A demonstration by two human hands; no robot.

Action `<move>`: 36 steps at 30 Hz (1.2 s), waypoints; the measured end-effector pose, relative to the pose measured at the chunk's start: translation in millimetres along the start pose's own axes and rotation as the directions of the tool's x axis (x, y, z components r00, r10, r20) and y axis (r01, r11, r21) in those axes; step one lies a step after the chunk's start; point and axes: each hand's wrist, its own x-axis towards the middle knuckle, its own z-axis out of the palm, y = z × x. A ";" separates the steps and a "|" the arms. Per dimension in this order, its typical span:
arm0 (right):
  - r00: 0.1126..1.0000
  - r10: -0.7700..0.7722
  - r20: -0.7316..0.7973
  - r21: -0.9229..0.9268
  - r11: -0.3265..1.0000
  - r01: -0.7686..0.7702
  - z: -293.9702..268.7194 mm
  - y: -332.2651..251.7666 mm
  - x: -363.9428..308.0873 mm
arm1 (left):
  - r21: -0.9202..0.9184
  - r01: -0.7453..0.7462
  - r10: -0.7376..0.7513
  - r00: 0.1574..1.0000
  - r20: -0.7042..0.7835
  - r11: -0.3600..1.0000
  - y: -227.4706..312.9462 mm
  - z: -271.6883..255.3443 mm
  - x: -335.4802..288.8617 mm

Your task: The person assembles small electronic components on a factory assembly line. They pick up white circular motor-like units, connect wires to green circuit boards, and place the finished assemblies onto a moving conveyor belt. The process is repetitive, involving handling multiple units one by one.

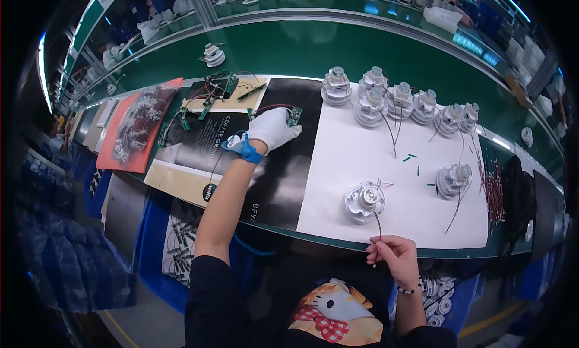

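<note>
My left hand [274, 129], in a white glove with a blue wrist strap [244, 148], is over the black printed sheet at the left. Its fingers are closed on a small green circuit board [295, 115] with a red wire arching behind the hand. My bare right hand [393, 256] is at the table's front edge, with thumb and fingers pinching the brown wires [379, 224]. These wires run down from a white motor assembly [363, 202] with a round metal top, which stands upright on the white sheet. The glove hides part of the board.
Several white motor assemblies [374, 107] line the back of the white sheet [338, 167]; another motor assembly [454, 181] stands at right. Small green pieces [410, 157] lie between. More circuit boards [208, 101], an orange-backed bag [139, 128] and a red-brown wire bundle [494, 194] flank the work area.
</note>
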 end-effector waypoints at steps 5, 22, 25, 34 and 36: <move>0.993 -0.003 0.117 -0.231 0.973 0.030 2.6 -6.0 -5.9 | -0.018 0.084 -0.081 0.989 0.128 0.996 -3.0 -7.0 -21.3; 0.891 -0.449 0.063 -0.282 0.849 0.447 63.0 9.6 2.6 | -0.732 0.468 0.014 0.838 0.545 0.495 69.7 -26.1 -215.9; 0.841 -0.540 0.022 -0.398 0.767 0.503 68.0 14.0 7.9 | -0.747 0.311 0.077 0.897 0.435 0.588 62.8 -11.7 -227.2; 0.812 -0.571 0.123 -0.537 0.650 0.538 68.2 10.6 8.9 | -0.701 -0.090 0.208 0.974 0.086 0.708 60.4 -12.5 -229.6; 0.805 -0.572 0.160 -0.559 0.619 0.551 65.2 10.5 8.9 | -0.698 -0.068 0.214 0.969 0.124 0.713 57.2 -9.8 -229.3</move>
